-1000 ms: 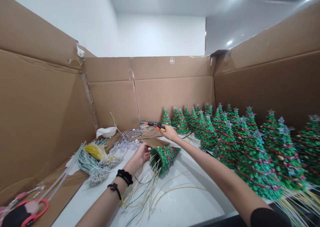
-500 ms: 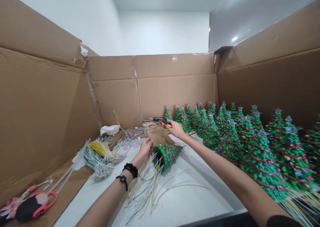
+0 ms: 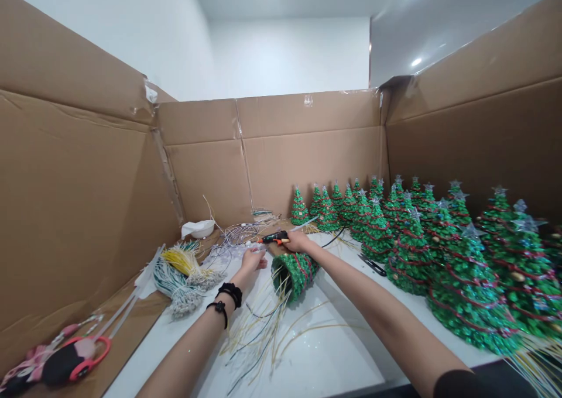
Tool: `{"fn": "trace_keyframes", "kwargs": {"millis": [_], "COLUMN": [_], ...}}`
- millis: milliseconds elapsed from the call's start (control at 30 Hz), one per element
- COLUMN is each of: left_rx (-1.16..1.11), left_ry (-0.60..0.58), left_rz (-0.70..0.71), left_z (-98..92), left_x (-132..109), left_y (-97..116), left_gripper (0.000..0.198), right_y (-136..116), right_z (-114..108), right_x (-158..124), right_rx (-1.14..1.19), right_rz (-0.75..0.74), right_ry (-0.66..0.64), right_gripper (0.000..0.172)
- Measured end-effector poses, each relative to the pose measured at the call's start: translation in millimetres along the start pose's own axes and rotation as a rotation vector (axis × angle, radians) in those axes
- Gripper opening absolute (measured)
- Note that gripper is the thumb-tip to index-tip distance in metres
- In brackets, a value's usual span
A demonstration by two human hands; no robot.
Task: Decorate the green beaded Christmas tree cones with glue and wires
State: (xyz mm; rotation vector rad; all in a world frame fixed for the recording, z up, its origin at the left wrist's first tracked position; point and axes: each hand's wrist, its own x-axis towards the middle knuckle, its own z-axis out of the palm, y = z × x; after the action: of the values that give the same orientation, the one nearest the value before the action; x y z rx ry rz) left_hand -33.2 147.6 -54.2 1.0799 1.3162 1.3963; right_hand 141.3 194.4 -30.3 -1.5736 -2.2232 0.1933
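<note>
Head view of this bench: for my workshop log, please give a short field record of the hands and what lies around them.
Right hand: grips an orange-and-black hot glue gun.
Left hand: beside the gun's nozzle; anything held is too small to tell.
Below hands: green tinsel cone tree, on its side, thin wires trailing from its base.
Nearby: standing green trees with silver stars; yellow-and-white wire bundles.
Surround: brown cardboard walls.
</note>
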Motion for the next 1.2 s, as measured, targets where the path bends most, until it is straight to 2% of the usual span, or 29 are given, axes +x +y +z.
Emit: {"fn": "trace_keyframes", "kwargs": {"millis": [100,233,367,467,533,600,633,700,767,800,833,900,967,1033,1200], "left_rx": [0.036,0.02,0.023,0.043,0.079,0.193,0.288,0.515,0.746,0.848,0.931,1.043,1.097,1.056,0.661], "left_ry": [0.019,0.018,0.028,0.073,0.137,0.161,0.121,-0.078,-0.306,-0.361,-0.362,-0.251,-0.176,-0.169,-0.192], "left_rz": [-0.023,-0.02,0.009,0.048,0.143,0.363,0.494,0.691,0.808,0.854,0.885,0.883,0.823,0.774,0.784], "left_z": [-7.8,-15.1,-16.6,-16.5,-18.9,-22.6,-24.2,-24.7,-21.8,-19.7,-17.9,-16.5,-18.6,-21.7,-17.6], "left_x": [-6.8,-15.1,-17.6,-19.0,-23.1,-29.8,-33.4,-38.8,-39.5,-37.9,-35.2,-28.4,-22.8,-20.8,-29.8], "left_y": [4.3,8.6,5.9,3.2,4.6,8.8,11.2,14.2,12.9,10.5,7.4,0.6,-4.2,-4.8,6.6], "left_gripper": [0.031,0.018,0.02,0.028,0.035,0.037,0.036,0.03,0.028,0.03,0.033,0.037,0.028,0.019,0.015], "right_y": [1.6,5.8,8.3,9.3,11.5,15.9,18.6,24.2,28.2,29.2,29.4,27.9,24.9,21.7,19.9], "right_z": [0.6,-1.2,-7.9,-21.5,-34.1,-46.6,-51.8,-58.6,-59.9,-58.9,-57.2,-52.5,-47.6,-43.3,-34.7], "right_x": [1.5,1.7,-3.2,-19.5,-38.2,-60.3,-71.0,-89.0,-100.0,-102.8,-104.2,-104.5,-104.3,-105.3,-109.6], "right_rx": [0.023,0.053,0.084,0.128,0.162,0.208,0.296,0.401,0.477,0.513,0.552,0.615,0.636,0.616,0.478], "right_rz": [0.014,0.037,0.06,0.029,-0.007,-0.041,-0.063,-0.051,-0.033,-0.033,-0.04,-0.062,-0.09,-0.121,-0.157], "right_ry": [-0.022,-0.012,0.103,0.219,0.3,0.385,0.471,0.553,0.579,0.579,0.572,0.54,0.513,0.517,0.571], "right_gripper": [0.03,0.02,0.018,0.022,0.03,0.038,0.041,0.044,0.046,0.046,0.046,0.045,0.043,0.043,0.044]}}
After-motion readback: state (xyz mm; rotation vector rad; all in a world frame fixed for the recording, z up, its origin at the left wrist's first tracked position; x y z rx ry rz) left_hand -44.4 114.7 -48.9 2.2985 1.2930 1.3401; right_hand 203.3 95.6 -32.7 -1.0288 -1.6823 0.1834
